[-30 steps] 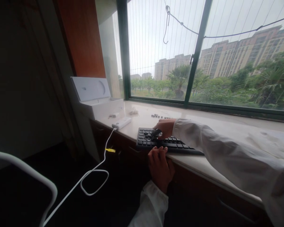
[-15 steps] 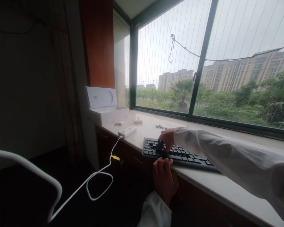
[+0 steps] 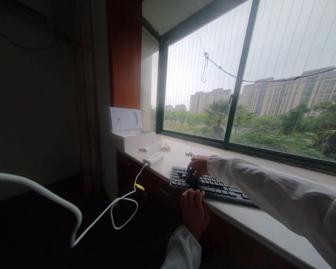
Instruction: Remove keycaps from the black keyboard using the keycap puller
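A black keyboard (image 3: 229, 191) lies along the front of the white windowsill, some of its key places looking bare at the left. My left hand (image 3: 195, 215) is closed at its front edge, fingertips together and pressed on the rim. Over the left part of the keys, my right hand (image 3: 199, 165) is closed around a small black tool (image 3: 190, 174) pointing down at them. Its exact kind is too dark to make out, and the fingers hide its upper end. Just behind this hand sit several small dark pieces, probably keycaps (image 3: 189, 154).
An open white box (image 3: 133, 141) stands at the sill's left end. Near it lie a white power bank (image 3: 153, 158), a small metallic item (image 3: 143, 149) and a crumpled pale bit (image 3: 165, 146). A white cable (image 3: 100, 215) with a yellow tag (image 3: 140, 186) hangs off the edge.
The whole view has shifted slightly, with the scene lower and further right. My right hand has tilted a little over the keys, still with the black tool; my left hand stays put.
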The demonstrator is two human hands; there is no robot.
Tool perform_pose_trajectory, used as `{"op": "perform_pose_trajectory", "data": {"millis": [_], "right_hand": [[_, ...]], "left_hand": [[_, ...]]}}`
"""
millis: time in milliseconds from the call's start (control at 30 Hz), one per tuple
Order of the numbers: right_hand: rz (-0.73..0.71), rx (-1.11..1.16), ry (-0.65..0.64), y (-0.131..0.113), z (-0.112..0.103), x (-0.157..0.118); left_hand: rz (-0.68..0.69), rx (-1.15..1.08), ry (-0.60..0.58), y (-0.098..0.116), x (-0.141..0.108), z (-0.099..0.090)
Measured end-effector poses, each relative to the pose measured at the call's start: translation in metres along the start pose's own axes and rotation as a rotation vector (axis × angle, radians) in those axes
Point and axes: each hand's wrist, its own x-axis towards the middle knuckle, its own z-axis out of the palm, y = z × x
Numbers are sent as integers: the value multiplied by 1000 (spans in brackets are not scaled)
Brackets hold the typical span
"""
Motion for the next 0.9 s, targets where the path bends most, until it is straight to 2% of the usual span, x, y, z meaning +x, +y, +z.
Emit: {"op": "perform_pose_trajectory", "data": {"millis": [467, 900], "right_hand": [[-38, 40, -147, 12, -3, 2], [13, -72, -121, -1, -5, 3]], "left_hand": [[-1, 7, 4, 1, -1, -1], [-15, -28, 3, 3, 1, -3]]}}
